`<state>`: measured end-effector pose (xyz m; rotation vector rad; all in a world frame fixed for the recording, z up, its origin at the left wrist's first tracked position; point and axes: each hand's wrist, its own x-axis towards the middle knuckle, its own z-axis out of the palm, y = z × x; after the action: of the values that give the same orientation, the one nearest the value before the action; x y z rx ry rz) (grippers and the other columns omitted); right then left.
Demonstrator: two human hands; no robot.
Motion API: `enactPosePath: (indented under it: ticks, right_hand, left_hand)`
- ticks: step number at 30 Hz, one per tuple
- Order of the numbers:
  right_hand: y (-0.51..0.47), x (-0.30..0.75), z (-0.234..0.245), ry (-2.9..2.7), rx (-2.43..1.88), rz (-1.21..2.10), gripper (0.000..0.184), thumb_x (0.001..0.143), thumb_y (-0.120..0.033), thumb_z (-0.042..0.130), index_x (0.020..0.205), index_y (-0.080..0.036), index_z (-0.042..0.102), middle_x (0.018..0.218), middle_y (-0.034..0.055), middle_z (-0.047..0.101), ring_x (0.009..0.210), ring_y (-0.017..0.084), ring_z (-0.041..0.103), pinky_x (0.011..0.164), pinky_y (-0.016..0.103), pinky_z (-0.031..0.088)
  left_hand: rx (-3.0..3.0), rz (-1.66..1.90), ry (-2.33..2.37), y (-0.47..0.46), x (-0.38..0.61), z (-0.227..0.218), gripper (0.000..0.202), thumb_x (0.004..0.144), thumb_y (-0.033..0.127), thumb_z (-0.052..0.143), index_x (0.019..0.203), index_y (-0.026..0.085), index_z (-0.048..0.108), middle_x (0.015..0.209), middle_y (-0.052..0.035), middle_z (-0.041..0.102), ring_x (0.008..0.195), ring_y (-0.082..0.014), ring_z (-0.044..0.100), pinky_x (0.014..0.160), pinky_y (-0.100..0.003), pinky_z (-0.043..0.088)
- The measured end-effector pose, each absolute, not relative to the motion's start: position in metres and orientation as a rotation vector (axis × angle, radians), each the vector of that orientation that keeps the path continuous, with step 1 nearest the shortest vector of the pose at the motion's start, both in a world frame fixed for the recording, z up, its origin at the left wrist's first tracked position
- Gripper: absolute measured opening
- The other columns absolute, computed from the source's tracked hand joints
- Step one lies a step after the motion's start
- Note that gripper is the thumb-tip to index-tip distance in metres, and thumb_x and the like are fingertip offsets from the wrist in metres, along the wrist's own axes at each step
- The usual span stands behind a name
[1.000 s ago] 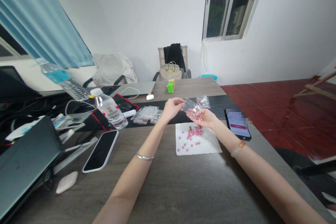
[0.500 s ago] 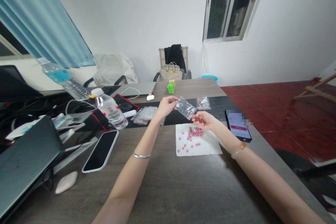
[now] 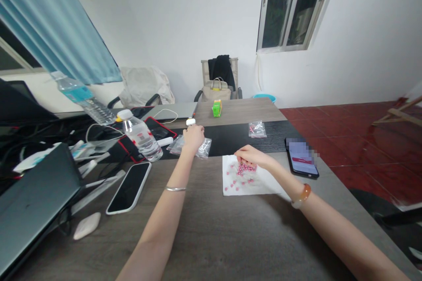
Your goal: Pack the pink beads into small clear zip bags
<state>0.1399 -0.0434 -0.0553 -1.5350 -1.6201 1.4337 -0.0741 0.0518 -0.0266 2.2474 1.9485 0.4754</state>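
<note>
My left hand is stretched out to the heap of small clear plastic bags on the black strip of the table and rests on them; its fingers are hidden behind the back of the hand. My right hand sits palm down on the far edge of the white paper, fingers curled together over the pile of pink beads. More beads lie scattered on the paper. A small bag with pink beads inside lies farther back.
A lit phone lies right of the paper, a dark phone to the left. A water bottle, cables, a laptop and a white oval object crowd the left side. A green box stands at the far end.
My left hand has carried the clear bag away from the right hand, left and down to the heap of bags. My right hand has turned over and dropped onto the beads.
</note>
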Motion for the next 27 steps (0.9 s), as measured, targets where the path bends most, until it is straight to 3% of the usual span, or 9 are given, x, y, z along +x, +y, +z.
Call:
enactPosePath:
  ticks: [6,10,13,20,27]
  right_hand:
    - [-0.041,0.136,-0.061,-1.848,-1.651,1.171,0.023,0.071,-0.017,0.048,0.049,-0.015,0.051,0.04,-0.0055,0.04,0.04,0.006,0.034,0.043,0.022,0.02]
    - [-0.041,0.137,-0.061,-1.925,-1.678,1.115,0.023,0.069,-0.017,0.049,0.046,-0.016,0.046,0.04,-0.0067,0.033,0.04,0.006,0.031,0.042,0.022,0.018]
    - [-0.044,0.14,-0.057,-1.962,-1.687,1.114,0.021,0.066,-0.016,0.05,0.046,-0.016,0.046,0.04,-0.0065,0.035,0.041,0.006,0.032,0.042,0.022,0.019]
    - [-0.045,0.152,-0.05,-2.105,-1.638,1.222,0.009,0.058,-0.013,0.056,0.052,-0.012,0.063,0.042,-0.0048,0.046,0.043,0.006,0.039,0.044,0.02,0.028]
    - [-0.045,0.155,-0.047,-2.199,-1.624,1.166,0.021,0.054,-0.006,0.053,0.061,-0.012,0.072,0.047,-0.0023,0.057,0.045,0.007,0.045,0.045,0.019,0.032]
  left_hand:
    - [2.203,0.285,1.997,0.051,-0.048,-0.067,0.063,0.091,0.044,0.032,0.14,0.004,0.036,0.149,-0.0231,0.027,0.139,-0.0334,0.024,0.109,-0.052,0.023]
    - [2.167,0.217,2.041,0.053,-0.048,-0.093,0.071,0.092,0.048,0.025,0.146,0.002,0.02,0.153,-0.0201,0.014,0.143,-0.0305,0.012,0.114,-0.051,0.012]
    - [2.158,0.212,2.073,0.055,-0.053,-0.103,0.072,0.092,0.049,0.02,0.147,0.003,0.017,0.154,-0.0191,0.012,0.143,-0.0298,0.01,0.114,-0.051,0.011]
    - [2.158,0.231,2.109,0.058,-0.054,-0.107,0.07,0.091,0.05,0.019,0.146,0.006,0.021,0.154,-0.0178,0.014,0.143,-0.0288,0.013,0.114,-0.051,0.013]
    - [2.185,0.269,2.121,0.056,-0.053,-0.109,0.07,0.091,0.05,0.021,0.146,0.006,0.023,0.153,-0.0189,0.017,0.142,-0.0299,0.016,0.113,-0.051,0.014]
